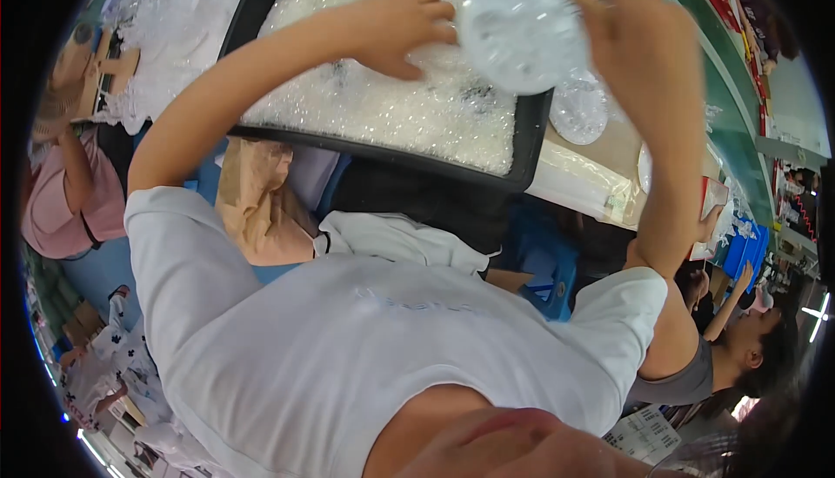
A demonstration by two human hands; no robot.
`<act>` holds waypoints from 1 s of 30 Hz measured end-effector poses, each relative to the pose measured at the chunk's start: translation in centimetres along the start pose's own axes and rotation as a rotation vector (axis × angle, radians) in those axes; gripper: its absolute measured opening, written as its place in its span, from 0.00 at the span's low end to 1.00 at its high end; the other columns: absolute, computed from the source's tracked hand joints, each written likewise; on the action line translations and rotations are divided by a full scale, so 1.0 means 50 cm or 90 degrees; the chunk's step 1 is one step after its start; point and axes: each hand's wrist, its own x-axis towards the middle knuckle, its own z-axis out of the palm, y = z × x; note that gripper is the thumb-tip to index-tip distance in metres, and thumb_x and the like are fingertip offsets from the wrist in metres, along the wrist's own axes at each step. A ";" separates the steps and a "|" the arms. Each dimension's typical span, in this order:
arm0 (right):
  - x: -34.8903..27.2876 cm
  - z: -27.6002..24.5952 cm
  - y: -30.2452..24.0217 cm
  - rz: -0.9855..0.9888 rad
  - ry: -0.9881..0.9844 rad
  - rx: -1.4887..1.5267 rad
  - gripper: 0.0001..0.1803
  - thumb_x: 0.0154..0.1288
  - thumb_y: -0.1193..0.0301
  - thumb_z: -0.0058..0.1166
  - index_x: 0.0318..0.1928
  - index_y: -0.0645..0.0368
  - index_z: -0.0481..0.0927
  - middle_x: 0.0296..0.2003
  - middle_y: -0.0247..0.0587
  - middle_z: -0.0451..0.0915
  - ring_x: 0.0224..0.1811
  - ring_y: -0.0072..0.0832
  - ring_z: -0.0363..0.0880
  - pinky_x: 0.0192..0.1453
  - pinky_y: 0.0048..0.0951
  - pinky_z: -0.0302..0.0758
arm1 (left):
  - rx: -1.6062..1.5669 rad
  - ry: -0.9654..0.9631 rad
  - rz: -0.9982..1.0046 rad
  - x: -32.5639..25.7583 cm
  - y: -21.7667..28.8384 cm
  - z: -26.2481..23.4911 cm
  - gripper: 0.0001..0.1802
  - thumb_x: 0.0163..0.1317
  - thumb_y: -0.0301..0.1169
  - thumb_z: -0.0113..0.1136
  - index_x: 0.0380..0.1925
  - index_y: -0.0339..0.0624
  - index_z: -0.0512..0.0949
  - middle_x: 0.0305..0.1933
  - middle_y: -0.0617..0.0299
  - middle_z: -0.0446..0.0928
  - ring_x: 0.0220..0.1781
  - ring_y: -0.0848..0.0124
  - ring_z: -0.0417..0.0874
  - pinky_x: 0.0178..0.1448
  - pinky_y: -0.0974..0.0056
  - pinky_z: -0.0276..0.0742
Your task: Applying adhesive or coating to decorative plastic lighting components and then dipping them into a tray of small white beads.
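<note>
My left hand [396, 30] hovers over a black tray [374, 143] filled with white glittering flakes [374, 113]. Its fingers are apart and hold nothing. To the right, my right hand [639, 39] is blurred by motion and grips a round, clear plastic-looking disc [520, 36] by its right edge. The disc is above the tray's right side, tilted with its round face showing. Below it, another clear round piece [579, 111] rests just outside the tray, partly overlapped by the disc.
A heap of clear plastic pieces [183, 30] covers the table left of the tray. A cardboard box [583, 173] stands at the tray's right. Brown paper [252, 191] lies below the tray, beside a blue stool [544, 260]. Co-workers sit on both sides.
</note>
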 end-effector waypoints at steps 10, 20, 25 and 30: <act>-0.018 0.200 -0.043 -0.018 -0.031 0.056 0.03 0.62 0.74 0.55 0.35 0.58 0.76 0.22 0.54 0.78 0.27 0.54 0.79 0.33 0.48 0.76 | -0.180 -0.022 -0.263 -0.108 -0.025 0.012 0.38 0.55 0.41 0.70 0.65 0.45 0.69 0.63 0.46 0.71 0.61 0.50 0.76 0.63 0.51 0.75; -0.053 0.094 -0.037 -0.107 -0.089 0.179 0.18 0.54 0.70 0.71 0.47 0.53 0.83 0.49 0.42 0.85 0.42 0.40 0.84 0.45 0.37 0.81 | -0.242 0.096 -0.127 -0.128 0.028 -0.007 0.43 0.51 0.39 0.75 0.67 0.47 0.67 0.67 0.48 0.69 0.61 0.50 0.78 0.65 0.55 0.75; -0.040 0.130 0.034 -0.417 -0.166 -0.099 0.22 0.50 0.62 0.74 0.45 0.54 0.83 0.53 0.37 0.83 0.50 0.36 0.81 0.47 0.31 0.81 | -0.296 -0.096 -0.254 -0.127 0.077 -0.020 0.47 0.45 0.43 0.79 0.65 0.47 0.68 0.64 0.44 0.70 0.58 0.49 0.79 0.60 0.54 0.76; -0.028 0.155 -0.029 -0.371 -0.311 -0.163 0.20 0.53 0.58 0.72 0.43 0.54 0.83 0.42 0.41 0.85 0.45 0.37 0.83 0.42 0.33 0.80 | -0.474 0.004 -0.331 -0.092 0.106 -0.011 0.41 0.47 0.44 0.78 0.59 0.39 0.72 0.53 0.44 0.77 0.56 0.49 0.80 0.59 0.54 0.76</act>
